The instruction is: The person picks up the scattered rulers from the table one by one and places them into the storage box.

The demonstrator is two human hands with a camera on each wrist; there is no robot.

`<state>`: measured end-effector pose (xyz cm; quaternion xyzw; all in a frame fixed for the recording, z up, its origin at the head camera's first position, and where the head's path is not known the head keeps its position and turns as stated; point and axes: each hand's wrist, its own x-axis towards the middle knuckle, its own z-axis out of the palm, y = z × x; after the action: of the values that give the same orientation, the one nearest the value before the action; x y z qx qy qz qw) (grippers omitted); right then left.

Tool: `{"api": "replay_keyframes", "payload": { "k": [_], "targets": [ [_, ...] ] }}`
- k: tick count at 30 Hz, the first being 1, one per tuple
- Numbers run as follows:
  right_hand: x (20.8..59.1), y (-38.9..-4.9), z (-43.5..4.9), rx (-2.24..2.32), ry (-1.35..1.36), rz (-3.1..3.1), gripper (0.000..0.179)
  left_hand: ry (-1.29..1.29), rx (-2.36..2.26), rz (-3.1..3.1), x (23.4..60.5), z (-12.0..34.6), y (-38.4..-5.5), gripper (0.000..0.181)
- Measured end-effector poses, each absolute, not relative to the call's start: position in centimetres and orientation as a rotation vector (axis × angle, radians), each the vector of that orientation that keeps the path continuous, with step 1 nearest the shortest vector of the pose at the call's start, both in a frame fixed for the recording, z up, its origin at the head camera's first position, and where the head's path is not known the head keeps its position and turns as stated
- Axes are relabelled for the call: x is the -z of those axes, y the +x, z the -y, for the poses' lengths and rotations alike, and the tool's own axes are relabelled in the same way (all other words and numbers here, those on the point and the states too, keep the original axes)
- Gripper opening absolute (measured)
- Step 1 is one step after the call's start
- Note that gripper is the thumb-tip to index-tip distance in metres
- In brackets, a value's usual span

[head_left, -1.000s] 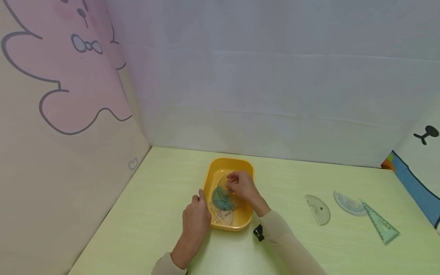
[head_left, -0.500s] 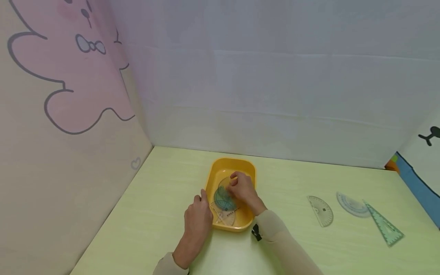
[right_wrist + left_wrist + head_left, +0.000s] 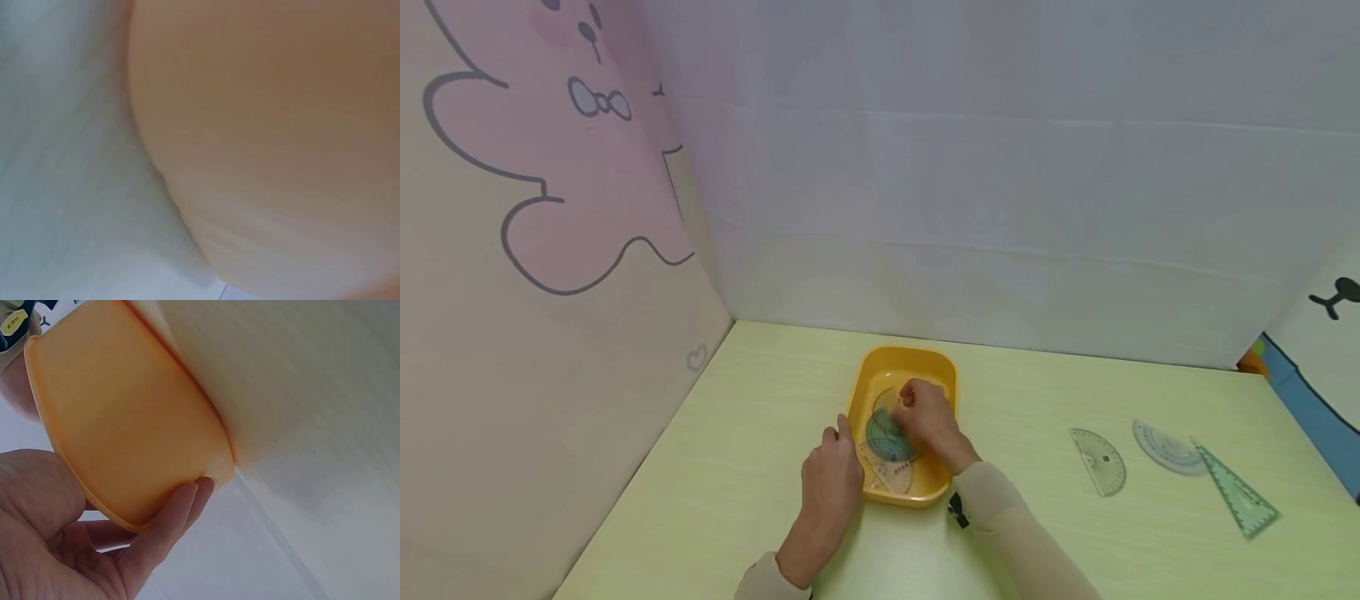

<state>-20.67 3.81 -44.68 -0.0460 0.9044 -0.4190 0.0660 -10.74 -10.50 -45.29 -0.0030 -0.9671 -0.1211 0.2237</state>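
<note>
A yellow plastic tray (image 3: 942, 367) stands on the table. My left hand (image 3: 832, 477) grips its left rim; in the left wrist view the fingers (image 3: 164, 534) lie along the tray's outer wall (image 3: 131, 419). Reaching inside the tray, my right hand (image 3: 928, 417) has bent fingers over a blue-green protractor (image 3: 887, 437). Whether they pinch anything is hidden by the hand and blur. A clear curved piece (image 3: 883, 400) shows behind it. Toward the near end lies a clear protractor (image 3: 897, 477). A blurred tan surface (image 3: 269, 125) fills most of the right wrist view.
On the table to the right lie a clear protractor (image 3: 1101, 462), a bluish clear protractor (image 3: 1168, 450) and a green set square (image 3: 1236, 489). A white curtain-like wall (image 3: 1000, 208) rises behind the table, and a printed wall (image 3: 610, 367) borders it on the left.
My right hand shifts slightly toward me inside the tray, its fingers still over the protractors. The left hand keeps its grip on the rim. The view turns slightly.
</note>
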Motion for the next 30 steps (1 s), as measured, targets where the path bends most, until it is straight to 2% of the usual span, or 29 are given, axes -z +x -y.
{"api": "replay_keyframes", "payload": {
  "k": [4, 10, 30],
  "targets": [
    [44.6, -20.6, -3.7, 1.213, -0.170, -2.783, 0.021, -0.011, 0.331, 2.673, 45.2, 10.5, -10.7, 0.039],
    [44.2, -20.6, -3.9, 1.252, -0.220, -2.764, 0.026, -0.018, 0.320, 2.663, 45.2, 10.5, -10.7, 0.039],
    [42.7, -20.2, -6.5, 1.451, -0.426, -2.807, 0.023, -0.015, 0.337, 2.679, 45.2, 10.6, -10.8, 0.039]
  ]
}}
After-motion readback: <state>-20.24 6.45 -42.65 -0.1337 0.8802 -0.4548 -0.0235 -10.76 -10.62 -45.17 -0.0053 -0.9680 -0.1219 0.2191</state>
